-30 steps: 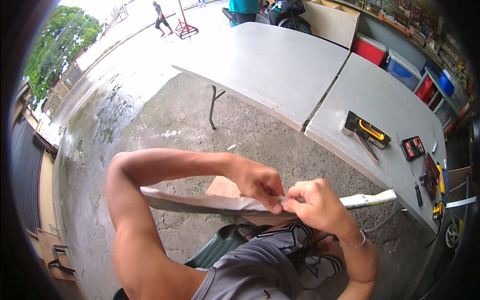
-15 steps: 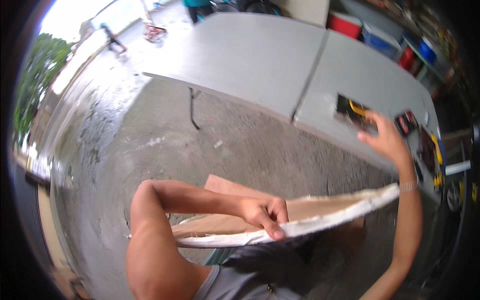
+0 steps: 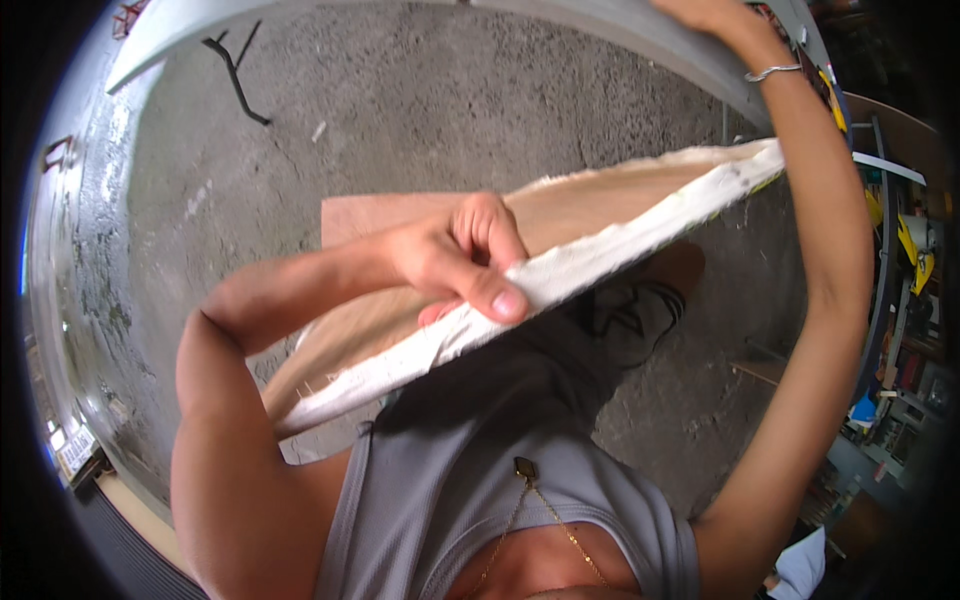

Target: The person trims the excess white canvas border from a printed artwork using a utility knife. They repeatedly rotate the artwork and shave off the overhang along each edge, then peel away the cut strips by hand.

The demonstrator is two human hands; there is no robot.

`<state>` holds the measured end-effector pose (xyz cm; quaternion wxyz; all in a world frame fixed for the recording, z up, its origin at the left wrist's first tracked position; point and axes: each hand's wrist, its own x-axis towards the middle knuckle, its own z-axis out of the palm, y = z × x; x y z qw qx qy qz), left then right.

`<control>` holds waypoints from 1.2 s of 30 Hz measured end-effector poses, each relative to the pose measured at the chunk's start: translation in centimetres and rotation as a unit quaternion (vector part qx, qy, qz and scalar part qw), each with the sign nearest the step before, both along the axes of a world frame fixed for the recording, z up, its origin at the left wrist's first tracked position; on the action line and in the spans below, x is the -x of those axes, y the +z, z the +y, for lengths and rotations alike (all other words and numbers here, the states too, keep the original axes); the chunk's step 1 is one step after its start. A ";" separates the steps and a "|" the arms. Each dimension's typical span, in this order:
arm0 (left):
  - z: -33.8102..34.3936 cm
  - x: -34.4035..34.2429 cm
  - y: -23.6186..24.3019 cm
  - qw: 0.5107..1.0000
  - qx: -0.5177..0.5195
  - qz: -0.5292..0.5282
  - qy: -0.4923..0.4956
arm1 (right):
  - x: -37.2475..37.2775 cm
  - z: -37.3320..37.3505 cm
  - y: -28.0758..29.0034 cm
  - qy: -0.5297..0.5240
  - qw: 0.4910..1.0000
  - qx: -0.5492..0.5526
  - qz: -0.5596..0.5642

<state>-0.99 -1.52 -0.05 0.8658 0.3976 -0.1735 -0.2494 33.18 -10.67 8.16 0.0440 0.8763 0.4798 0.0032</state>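
My left hand [image 3: 470, 262] is closed on the rim of a wooden panel [image 3: 600, 208], thumb on the near side and fingers curled over the far side. White fabric [image 3: 640, 232] with a frayed margin wraps that rim. The panel stands tilted on edge across my lap, its far end near my right forearm. At the top of the view, my right hand [image 3: 705, 14] is over the edge of the grey table [image 3: 180, 38]. The frame cuts off its fingers, so what they hold or touch is hidden.
A flat reddish-brown board [image 3: 360, 218] shows behind the panel. The table's dark metal leg [image 3: 236, 85] stands on the rough concrete floor [image 3: 400, 110]. Yellow-handled tools [image 3: 915, 252] and shelves of assorted items line the right side.
The view has tipped down toward my lap, so most of the tabletop is out of sight. My left hand keeps its grip on the panel. My right hand's fingers have left the view.
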 end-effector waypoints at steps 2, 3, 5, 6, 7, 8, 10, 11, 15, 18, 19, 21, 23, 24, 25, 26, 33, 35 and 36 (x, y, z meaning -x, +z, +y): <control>-0.1 -0.4 0.3 1.000 0.019 0.002 -0.018 | -0.3 -1.9 1.9 -0.002 0.998 -0.037 -0.054; 0.1 -0.1 0.3 1.000 0.023 0.006 -0.010 | 3.3 -2.2 4.2 0.062 0.993 -0.057 -0.085; 0.0 0.0 0.3 0.999 0.031 0.005 -0.018 | 9.4 -5.1 8.1 0.028 0.992 -0.115 -0.053; -0.1 -0.3 0.2 0.999 0.034 0.003 -0.030 | 12.5 -7.1 9.8 -0.010 0.989 -0.142 -0.032; 0.1 -0.1 0.1 0.999 0.030 0.010 -0.013 | 13.5 -7.8 10.3 -0.027 0.986 -0.164 0.009; 0.0 0.0 0.0 0.999 0.036 0.003 -0.004 | 11.9 -10.6 11.6 -0.105 0.965 -0.182 0.158; -0.1 -0.6 0.2 0.999 0.038 -0.002 -0.017 | 16.1 -14.2 13.1 -0.181 0.935 -0.225 0.204; -0.1 -0.5 0.2 0.999 0.036 -0.003 -0.015 | 18.3 -15.5 13.3 -0.212 0.917 -0.243 0.233; -0.6 -0.6 0.4 0.999 0.045 -0.002 -0.022 | 27.7 -18.2 12.0 -0.347 0.815 -0.260 0.383; -0.9 -0.3 0.1 0.999 0.037 0.000 -0.030 | 31.8 -17.7 10.1 -0.368 0.743 -0.199 0.523; -1.1 -0.4 0.0 0.999 0.032 -0.004 -0.032 | 32.5 -17.5 9.8 -0.360 0.731 -0.173 0.553; -1.3 -0.2 -0.2 0.999 0.018 -0.009 -0.028 | 32.9 -17.4 9.3 -0.299 0.751 -0.123 0.575; -1.4 -0.1 -0.5 0.999 0.036 -0.021 -0.027 | 33.8 -17.2 8.5 -0.265 0.762 -0.127 0.577; -1.6 -0.2 -0.9 0.998 0.054 -0.038 -0.021 | 33.9 -17.0 8.6 -0.262 0.771 -0.117 0.569; -1.7 -0.2 -1.2 0.996 0.073 -0.054 -0.015 | 34.1 -17.2 8.4 -0.250 0.780 -0.109 0.563; -1.8 -0.1 -1.5 0.995 0.075 -0.062 -0.008 | 34.2 -17.3 8.1 -0.239 0.790 -0.100 0.556; -1.4 0.0 0.0 0.998 0.052 -0.030 -0.017 | 34.5 -16.1 9.1 -0.189 0.830 -0.047 0.522; -1.3 -0.2 0.2 0.999 0.026 -0.017 -0.027 | 34.6 -15.6 9.3 -0.183 0.845 -0.040 0.500; -1.3 -0.3 0.2 0.999 0.019 -0.014 -0.035 | 34.8 -15.5 9.4 -0.186 0.848 -0.042 0.494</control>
